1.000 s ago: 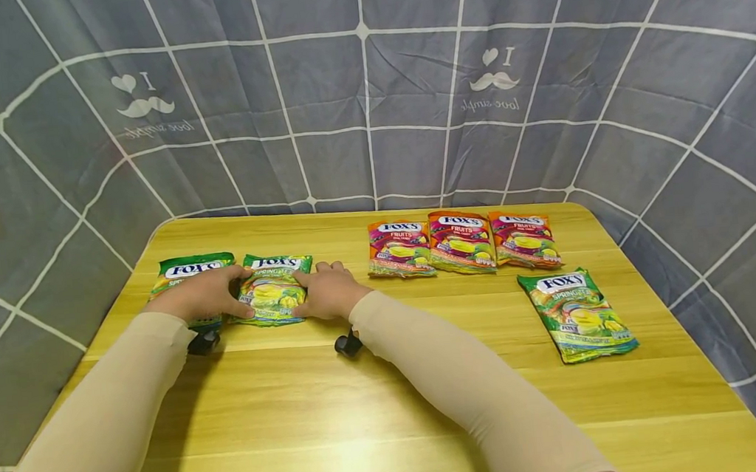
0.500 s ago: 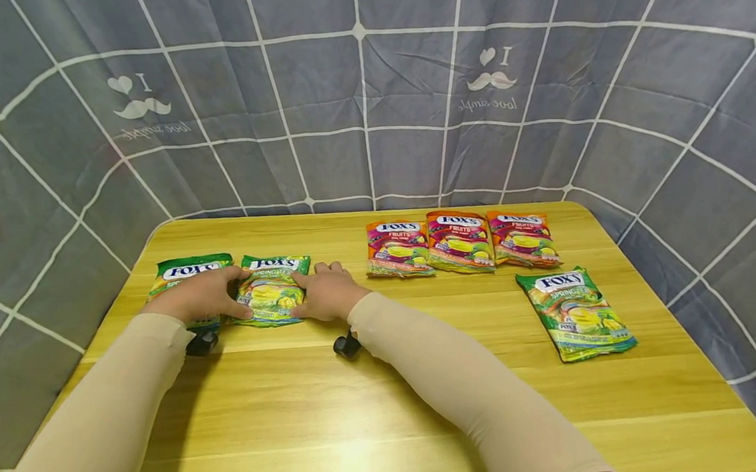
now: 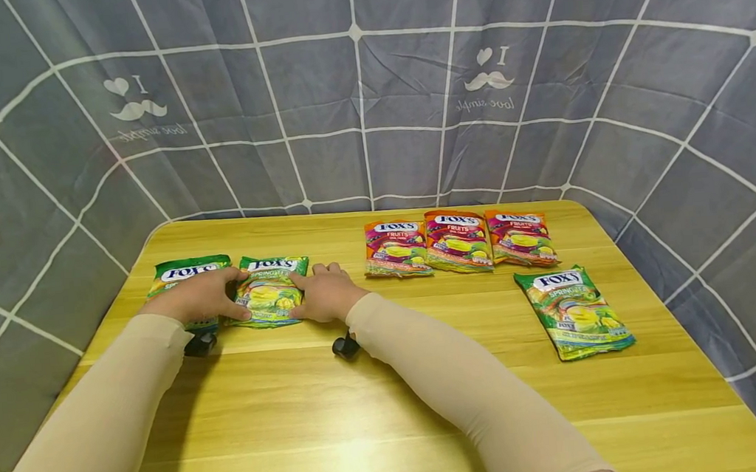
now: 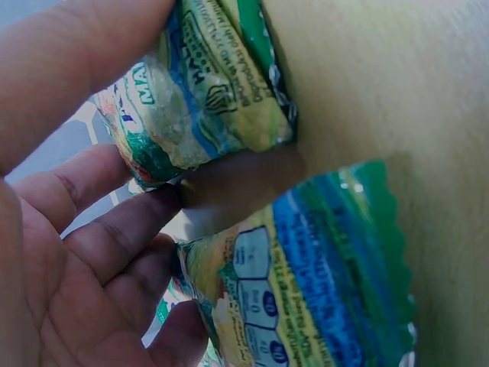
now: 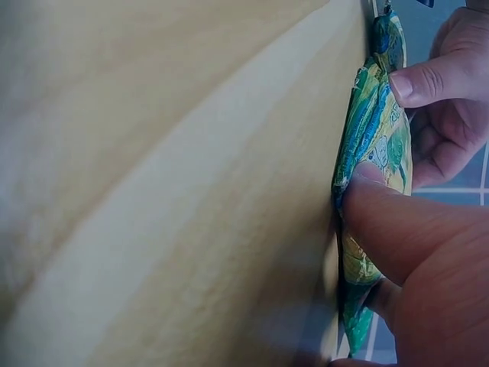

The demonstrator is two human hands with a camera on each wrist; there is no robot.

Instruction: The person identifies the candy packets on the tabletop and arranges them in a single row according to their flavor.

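One left hand (image 3: 199, 296) and one right hand (image 3: 329, 293) hold the two sides of a shiny green-and-yellow plastic packet (image 3: 269, 298) near the back left corner of the yellow wooden table (image 3: 285, 406). Each hand's fingers and thumb are spread, curving at its edge. I think soft, even pushes would keep it straight, away from the shiny green plastic packet (image 3: 187, 269) by the left edge. Since half a second ago, hands and packets look the same; only the view slid slightly.

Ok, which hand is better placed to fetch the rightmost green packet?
Probably the right hand: it's nearer the rightmost green packet, with the left hand farther across. Both hold another green packet, so the right must release first.
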